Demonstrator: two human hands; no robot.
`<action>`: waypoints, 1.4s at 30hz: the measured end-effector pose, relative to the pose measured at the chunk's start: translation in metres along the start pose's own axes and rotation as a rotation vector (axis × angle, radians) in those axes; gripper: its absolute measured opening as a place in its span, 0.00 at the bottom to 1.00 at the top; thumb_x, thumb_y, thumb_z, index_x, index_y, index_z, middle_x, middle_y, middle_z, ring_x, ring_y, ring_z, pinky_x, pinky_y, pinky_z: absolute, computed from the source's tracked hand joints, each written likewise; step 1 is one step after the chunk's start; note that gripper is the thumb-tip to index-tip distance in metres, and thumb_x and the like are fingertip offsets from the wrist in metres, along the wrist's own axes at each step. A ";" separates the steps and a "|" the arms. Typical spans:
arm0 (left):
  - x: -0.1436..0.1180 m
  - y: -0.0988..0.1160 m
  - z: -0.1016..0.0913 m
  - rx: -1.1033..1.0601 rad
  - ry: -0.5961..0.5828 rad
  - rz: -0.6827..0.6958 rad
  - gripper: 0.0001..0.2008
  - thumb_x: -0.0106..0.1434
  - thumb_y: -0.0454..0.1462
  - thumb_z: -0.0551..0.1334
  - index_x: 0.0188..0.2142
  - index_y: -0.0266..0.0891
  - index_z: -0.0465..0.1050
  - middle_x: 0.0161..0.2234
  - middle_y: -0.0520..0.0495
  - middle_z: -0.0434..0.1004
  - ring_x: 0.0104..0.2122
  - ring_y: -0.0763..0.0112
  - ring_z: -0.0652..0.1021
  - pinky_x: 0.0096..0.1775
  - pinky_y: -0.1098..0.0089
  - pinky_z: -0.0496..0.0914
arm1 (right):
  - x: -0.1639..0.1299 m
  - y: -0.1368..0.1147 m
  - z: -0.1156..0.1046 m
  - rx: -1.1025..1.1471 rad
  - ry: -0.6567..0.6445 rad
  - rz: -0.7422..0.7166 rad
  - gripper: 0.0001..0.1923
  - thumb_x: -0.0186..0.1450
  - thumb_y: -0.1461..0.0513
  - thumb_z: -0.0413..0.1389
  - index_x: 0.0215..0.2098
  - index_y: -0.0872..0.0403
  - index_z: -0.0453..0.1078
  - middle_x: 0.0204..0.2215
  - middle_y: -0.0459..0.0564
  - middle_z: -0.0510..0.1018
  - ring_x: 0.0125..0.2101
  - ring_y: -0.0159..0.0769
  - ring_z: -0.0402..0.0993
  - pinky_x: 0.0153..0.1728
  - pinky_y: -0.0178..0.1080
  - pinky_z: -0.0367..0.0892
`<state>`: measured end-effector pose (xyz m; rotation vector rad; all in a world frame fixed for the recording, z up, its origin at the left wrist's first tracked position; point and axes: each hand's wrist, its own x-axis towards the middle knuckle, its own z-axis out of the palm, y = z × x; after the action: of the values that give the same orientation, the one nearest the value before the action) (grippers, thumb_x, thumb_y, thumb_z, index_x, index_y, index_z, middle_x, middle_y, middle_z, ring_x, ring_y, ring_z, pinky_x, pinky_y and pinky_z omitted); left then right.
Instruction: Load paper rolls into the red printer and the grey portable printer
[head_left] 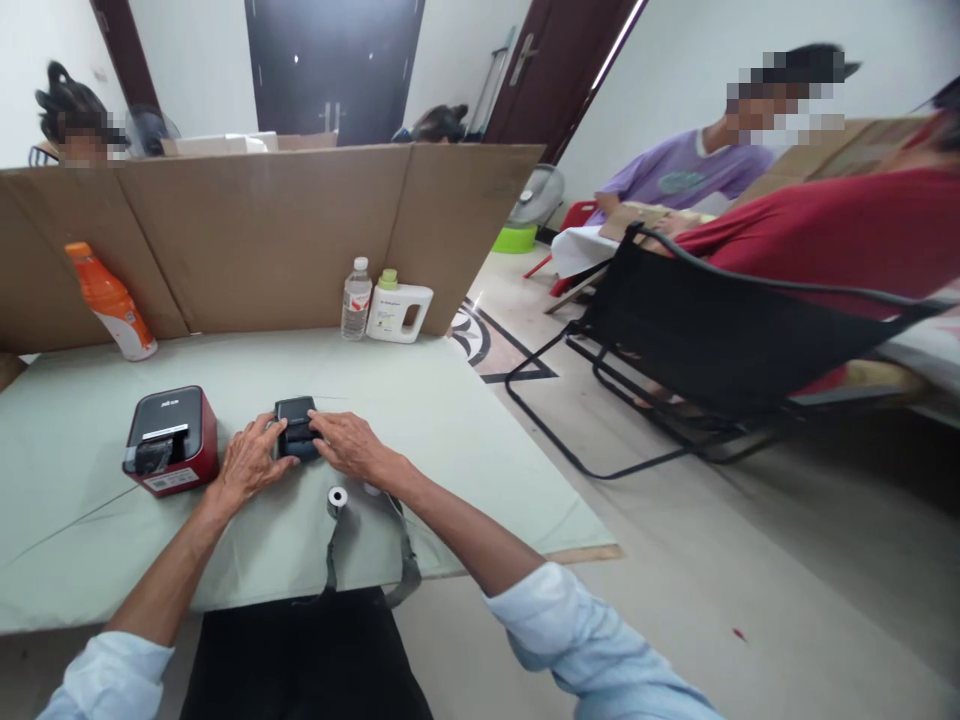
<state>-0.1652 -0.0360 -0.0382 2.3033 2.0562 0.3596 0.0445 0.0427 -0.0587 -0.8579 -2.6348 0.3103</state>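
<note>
I am holding the small black printer (296, 428) on the table (465, 440) | left hand (251, 462) gripping its side so it stays put | right hand (346, 445) pressing its top | paper roll (337, 498) waiting close by

Two hands work at the table: the left hand (251, 462) and the right hand (349, 445), both laid on one small black printer (296, 425). One red label printer (171, 440) stands near them, one paper roll (337, 498) lies close by with one grey strap (409, 560), and three bottles stand by the one cardboard screen (262, 235): an orange bottle (112, 300), a clear water bottle (356, 298) and a white jug (397, 310). Beyond are one black folding chair (712, 350), one fan (540, 195), and four other people at least partly in view.
</note>
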 end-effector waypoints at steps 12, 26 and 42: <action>-0.008 -0.012 0.017 -0.186 -0.009 -0.015 0.42 0.64 0.43 0.67 0.73 0.40 0.53 0.69 0.34 0.65 0.65 0.46 0.71 0.62 0.51 0.69 | -0.006 0.031 -0.013 0.596 -0.035 0.220 0.11 0.67 0.63 0.54 0.47 0.54 0.74 0.41 0.50 0.81 0.41 0.38 0.76 0.44 0.40 0.69; 0.010 -0.029 0.043 -0.289 0.111 0.096 0.40 0.64 0.42 0.66 0.72 0.41 0.55 0.66 0.36 0.69 0.64 0.50 0.73 0.63 0.53 0.69 | -0.002 0.033 -0.016 0.884 -0.054 0.214 0.10 0.63 0.63 0.54 0.42 0.55 0.73 0.28 0.41 0.70 0.29 0.32 0.63 0.35 0.36 0.60; 0.116 0.099 0.080 -0.339 -0.135 0.230 0.46 0.59 0.43 0.72 0.72 0.36 0.56 0.67 0.30 0.67 0.65 0.44 0.70 0.64 0.51 0.67 | -0.090 0.120 -0.030 0.679 0.342 0.530 0.19 0.60 0.49 0.55 0.38 0.55 0.75 0.26 0.46 0.75 0.27 0.36 0.66 0.30 0.40 0.66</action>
<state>-0.0412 0.0762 -0.0814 2.2822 1.5356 0.5005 0.1880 0.0866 -0.0920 -1.1972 -1.7600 1.0148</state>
